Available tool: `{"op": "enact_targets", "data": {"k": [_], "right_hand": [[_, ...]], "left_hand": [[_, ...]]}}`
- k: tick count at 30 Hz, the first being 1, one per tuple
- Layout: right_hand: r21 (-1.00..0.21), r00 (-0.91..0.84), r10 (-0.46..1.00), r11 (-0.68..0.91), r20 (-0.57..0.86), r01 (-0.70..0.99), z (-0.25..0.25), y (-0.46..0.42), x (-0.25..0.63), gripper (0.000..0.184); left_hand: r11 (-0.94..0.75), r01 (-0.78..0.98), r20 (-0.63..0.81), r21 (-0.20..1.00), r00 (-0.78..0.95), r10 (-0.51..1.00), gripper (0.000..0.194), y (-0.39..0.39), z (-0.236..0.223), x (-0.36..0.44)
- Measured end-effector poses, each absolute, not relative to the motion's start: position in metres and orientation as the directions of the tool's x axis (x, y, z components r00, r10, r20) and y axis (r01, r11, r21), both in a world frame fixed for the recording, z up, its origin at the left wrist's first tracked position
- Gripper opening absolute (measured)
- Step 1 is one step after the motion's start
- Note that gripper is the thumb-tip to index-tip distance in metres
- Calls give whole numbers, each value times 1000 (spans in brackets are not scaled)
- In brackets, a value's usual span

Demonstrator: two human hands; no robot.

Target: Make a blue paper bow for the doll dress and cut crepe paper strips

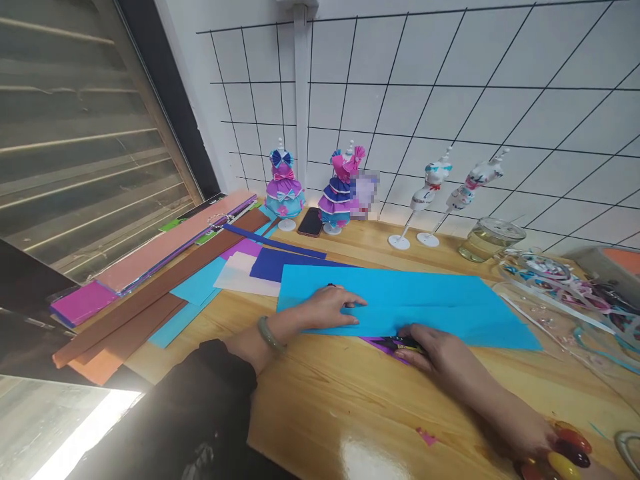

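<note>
A large bright blue sheet of paper (430, 287) lies flat across the table, with a faint crease running along its length. My left hand (333, 308) rests on its left part, fingers spread and pressing down. A jade-coloured bangle (270, 335) circles that wrist. At the sheet's near edge, my right hand (433, 347) is closed around dark scissors (400, 343), which are partly hidden by the fingers and point left. Purple paper (387, 348) sticks out from under the blue edge there.
Paper sheets and brown strips (165, 290) cover the table's left side. Behind stand two dressed mini mannequins (284, 187), a phone (311, 222) and two barer mannequins (427, 187). A glass jar (493, 239) and ribbon trimmings (565, 280) lie right. A pink scrap (427, 437) is near the front.
</note>
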State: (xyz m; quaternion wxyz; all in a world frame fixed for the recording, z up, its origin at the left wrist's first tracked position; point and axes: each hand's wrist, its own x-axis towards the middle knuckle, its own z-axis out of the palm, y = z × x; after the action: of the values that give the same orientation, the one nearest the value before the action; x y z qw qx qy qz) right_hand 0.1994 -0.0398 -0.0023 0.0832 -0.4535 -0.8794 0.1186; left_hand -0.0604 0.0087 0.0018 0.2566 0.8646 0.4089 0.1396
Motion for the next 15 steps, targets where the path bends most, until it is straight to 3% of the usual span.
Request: {"op": "enact_targets", "data": {"k": [8,15], "right_hand": [[-200,-617,779,626,112,754,-5,-37,199,30],[-204,-626,772,634,109,746,-7,-35,199,29]], "left_hand": [[-552,614,43,564,646,762,43,11,-2,-61],[-572,605,69,554,651,756,41,12,-5,-62]]}}
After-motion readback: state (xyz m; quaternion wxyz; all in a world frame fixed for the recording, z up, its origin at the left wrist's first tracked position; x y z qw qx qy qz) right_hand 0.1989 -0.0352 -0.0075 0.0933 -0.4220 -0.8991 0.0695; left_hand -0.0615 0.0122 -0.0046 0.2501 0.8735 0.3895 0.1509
